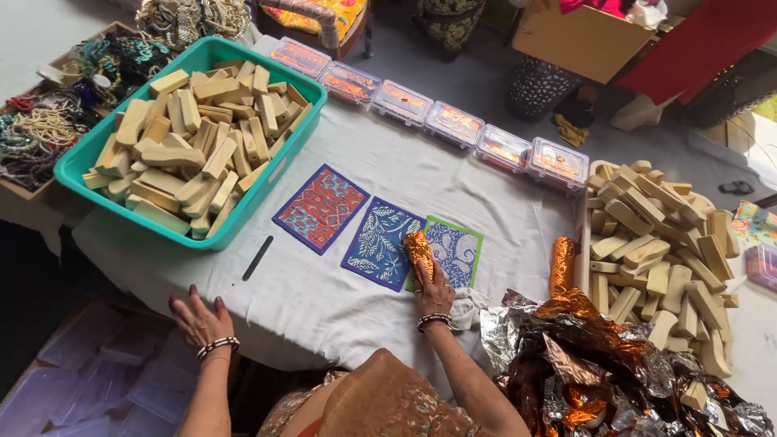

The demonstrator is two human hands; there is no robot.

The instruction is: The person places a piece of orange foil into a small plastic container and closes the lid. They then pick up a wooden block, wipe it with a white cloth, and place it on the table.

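Foil-wrapped block [418, 252] pinned on blue mat [380, 243] by right hand [435, 293], grip apparently closed on it. Left hand [197, 320] spread flat at counter [340, 299] edge, holding nothing. Foil may be torn if pressed hard; mat may be dragged askew.

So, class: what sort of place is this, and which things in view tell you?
Probably a small craft workshop. A cloth-covered table holds a teal tray of wooden blocks, patterned printed cloths, and crumpled copper foil. The right hand presses a foil-wrapped block.
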